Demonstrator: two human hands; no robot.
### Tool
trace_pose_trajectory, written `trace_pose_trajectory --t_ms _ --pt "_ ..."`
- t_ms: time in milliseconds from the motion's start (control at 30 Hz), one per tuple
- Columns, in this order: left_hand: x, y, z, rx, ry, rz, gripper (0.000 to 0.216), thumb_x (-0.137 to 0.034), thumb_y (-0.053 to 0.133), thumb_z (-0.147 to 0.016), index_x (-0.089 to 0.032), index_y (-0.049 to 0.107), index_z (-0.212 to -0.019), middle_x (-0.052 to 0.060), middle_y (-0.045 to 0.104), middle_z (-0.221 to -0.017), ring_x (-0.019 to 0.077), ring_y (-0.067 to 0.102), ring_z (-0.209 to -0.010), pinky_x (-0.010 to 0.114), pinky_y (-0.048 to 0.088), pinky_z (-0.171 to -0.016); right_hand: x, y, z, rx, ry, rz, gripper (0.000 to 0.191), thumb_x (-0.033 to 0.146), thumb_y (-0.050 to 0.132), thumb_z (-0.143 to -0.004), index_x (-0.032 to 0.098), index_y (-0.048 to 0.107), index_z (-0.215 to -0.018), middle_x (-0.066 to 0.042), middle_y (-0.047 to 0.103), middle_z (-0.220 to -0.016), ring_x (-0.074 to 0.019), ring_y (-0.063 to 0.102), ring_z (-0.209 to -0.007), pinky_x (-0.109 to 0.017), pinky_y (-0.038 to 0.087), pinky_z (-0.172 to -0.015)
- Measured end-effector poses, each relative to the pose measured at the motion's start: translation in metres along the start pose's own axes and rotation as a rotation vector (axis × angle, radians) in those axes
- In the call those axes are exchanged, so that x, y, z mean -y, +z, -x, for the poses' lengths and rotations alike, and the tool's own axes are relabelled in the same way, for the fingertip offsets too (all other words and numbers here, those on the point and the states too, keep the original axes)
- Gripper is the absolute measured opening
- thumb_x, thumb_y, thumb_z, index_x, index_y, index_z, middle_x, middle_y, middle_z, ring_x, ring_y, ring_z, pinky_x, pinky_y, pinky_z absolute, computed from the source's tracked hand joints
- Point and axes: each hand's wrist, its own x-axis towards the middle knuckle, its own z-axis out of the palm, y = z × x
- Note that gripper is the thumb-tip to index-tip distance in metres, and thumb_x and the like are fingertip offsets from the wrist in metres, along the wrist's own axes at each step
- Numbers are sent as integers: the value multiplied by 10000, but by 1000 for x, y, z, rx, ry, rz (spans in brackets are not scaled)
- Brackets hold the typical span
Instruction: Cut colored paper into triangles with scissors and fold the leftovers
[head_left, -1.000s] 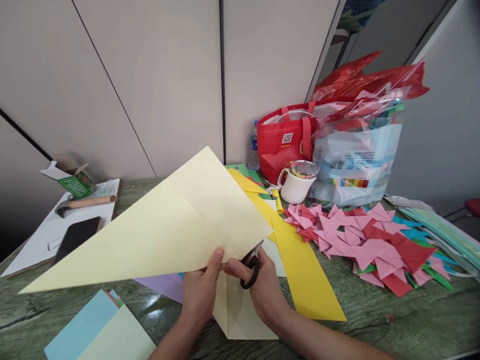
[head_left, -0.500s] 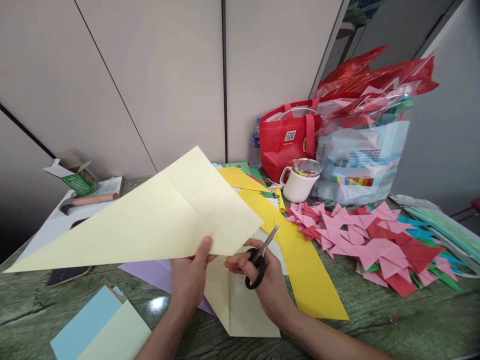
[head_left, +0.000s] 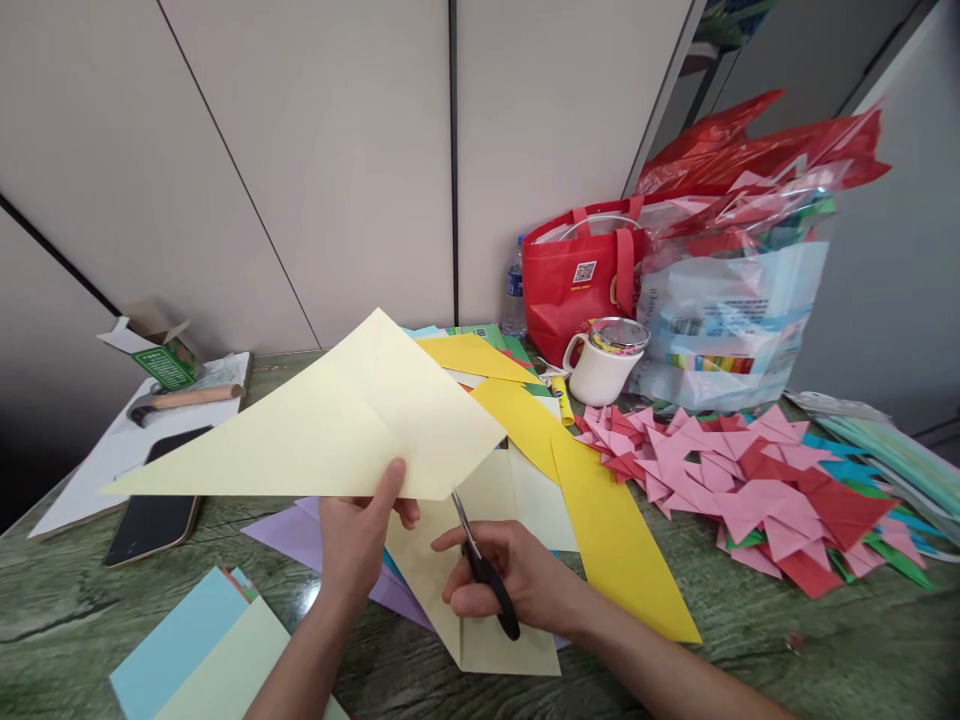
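Note:
A large cream sheet of paper [head_left: 322, 430], folded into a pointed shape, is raised above the table. My left hand [head_left: 360, 540] pinches its lower edge, thumb in front and fingers behind. Black-handled scissors [head_left: 484, 575] are in my right hand [head_left: 517, 580], with the blades pointing up. Their tips touch or nearly touch the paper's lower right corner; I cannot tell which. Under my hands lie more cream paper [head_left: 517, 650] with a crease and purple paper [head_left: 289, 535]. Yellow paper [head_left: 615, 540] lies to the right.
Folded pink and red paper pieces [head_left: 720, 480] are heaped at the right. Behind stand a white mug [head_left: 596, 370], a red bag [head_left: 566, 300] and a plastic bag [head_left: 735, 320]. At left are a phone [head_left: 154, 520], a hammer-like tool [head_left: 187, 400] and coloured sheets [head_left: 180, 640].
The scissors have swung from pointing up right to pointing up at the paper's lower right corner. My left hand and the raised paper have shifted, uncovering more of the phone.

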Motion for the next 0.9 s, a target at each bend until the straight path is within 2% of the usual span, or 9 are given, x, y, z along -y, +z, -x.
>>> trace_pose_trajectory --t_ms 133,467,700,900 --pt "-1 1 3 65 46 -125 358 -301 626 -751 -176 537 -428 -4 538 -366 126 496 -369 243 436 -431 5 0 2 40 27 -33 508 380 806 -580 180 624 -1009 21 633 -680 -114 542 -601 -247 395 -615" --pt "-4 2 3 99 68 -196 314 -293 633 -710 -181 561 -425 -1 555 -365 135 526 -370 228 455 -412 13 3 6 53 70 -36 449 420 777 -617 166 578 -930 33 569 -638 -107 500 -590 -250 379 -604" --pt "0 0 2 108 71 -183 316 -304 632 -707 -180 566 -424 6 563 -365 139 538 -372 227 460 -419 11 0 7 64 63 -28 448 417 765 -640 173 595 -974 44 517 -663 -93 428 -595 -228 310 -572" --pt "1 0 2 100 67 -152 295 -308 633 -712 -177 569 -456 0 559 -370 138 524 -369 232 457 -408 15 2 9 54 60 -34 436 429 759 -645 182 598 -967 52 497 -647 -92 416 -582 -230 301 -571"
